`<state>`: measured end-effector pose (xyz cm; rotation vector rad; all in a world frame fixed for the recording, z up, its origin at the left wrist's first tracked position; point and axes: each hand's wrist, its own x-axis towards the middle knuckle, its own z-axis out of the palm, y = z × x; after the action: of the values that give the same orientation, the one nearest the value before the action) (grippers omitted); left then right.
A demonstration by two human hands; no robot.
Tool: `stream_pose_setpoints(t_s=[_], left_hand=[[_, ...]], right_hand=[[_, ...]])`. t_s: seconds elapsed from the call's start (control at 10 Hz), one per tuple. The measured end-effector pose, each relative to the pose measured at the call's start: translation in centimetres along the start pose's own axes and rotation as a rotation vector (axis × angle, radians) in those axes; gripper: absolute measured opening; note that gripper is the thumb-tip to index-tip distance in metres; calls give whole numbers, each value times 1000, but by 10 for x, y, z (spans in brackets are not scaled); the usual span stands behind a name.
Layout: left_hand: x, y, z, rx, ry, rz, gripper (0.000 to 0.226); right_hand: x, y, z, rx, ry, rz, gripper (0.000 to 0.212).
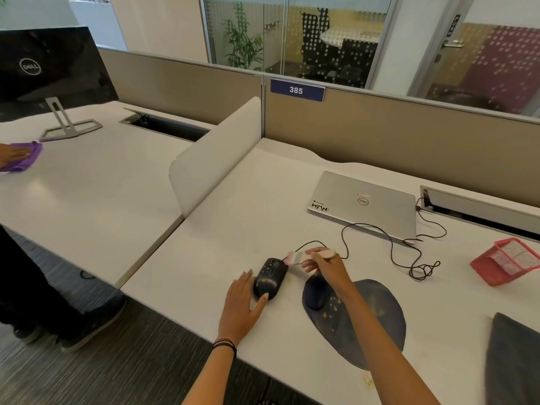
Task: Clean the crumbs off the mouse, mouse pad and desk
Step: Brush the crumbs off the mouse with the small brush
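Black mouse point(270, 277) lying on the desk point(233, 214) just left of the mouse pad point(377, 314), left hand point(242, 306) flat beside it, fingers straight, thumb touching its near end. Right hand point(328, 268) over the pad's far corner, gripping a small brush point(305, 255), bristles at the mouse. Beyond the pad, "DELL" on the laptop point(365, 206), "385" on a blue sign point(296, 90).

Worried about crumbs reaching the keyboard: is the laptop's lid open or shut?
Shut. The laptop lies flat on the desk with its silver lid down; no screen or keys show.
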<state>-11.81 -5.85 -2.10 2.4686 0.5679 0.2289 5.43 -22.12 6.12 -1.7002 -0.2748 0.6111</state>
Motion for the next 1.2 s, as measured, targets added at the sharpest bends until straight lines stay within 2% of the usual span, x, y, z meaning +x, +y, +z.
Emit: stream_pose_setpoints(t_s=[0.1, 0.3, 0.4, 0.5, 0.6, 0.8, 0.9, 1.0, 1.1, 1.2], left_hand=[[0, 0, -1, -2, 1, -8, 65], [0, 1, -2, -3, -10, -10, 64], [-2, -2, -2, -4, -14, -20, 66], [-1, 0, -1, -2, -14, -28, 66], [5, 12, 2, -36, -42, 14, 66], [6, 18, -8, -68, -20, 30, 73], [17, 35, -14, -22, 3, 110, 72], [36, 63, -9, -3, -18, 193, 62], [54, 92, 5, 26, -74, 305, 54], [66, 121, 24, 48, -145, 426, 50]], right_hand=[[-5, 3, 0, 31, -64, 10, 22], [-8, 7, -1, 52, 85, -22, 20], [-10, 8, -2, 11, -27, 22, 22], [-8, 9, -4, -71, 55, 54, 20], [-12, 11, -23, -56, 239, 17, 14], [-30, 15, -36, 48, 343, -69, 7], [-34, 13, -50, 84, 318, -21, 14], [-45, 16, -69, 172, 356, -12, 19], [-57, 22, -87, 171, 525, -6, 17], [-65, 26, -112, 197, 583, -14, 20]])
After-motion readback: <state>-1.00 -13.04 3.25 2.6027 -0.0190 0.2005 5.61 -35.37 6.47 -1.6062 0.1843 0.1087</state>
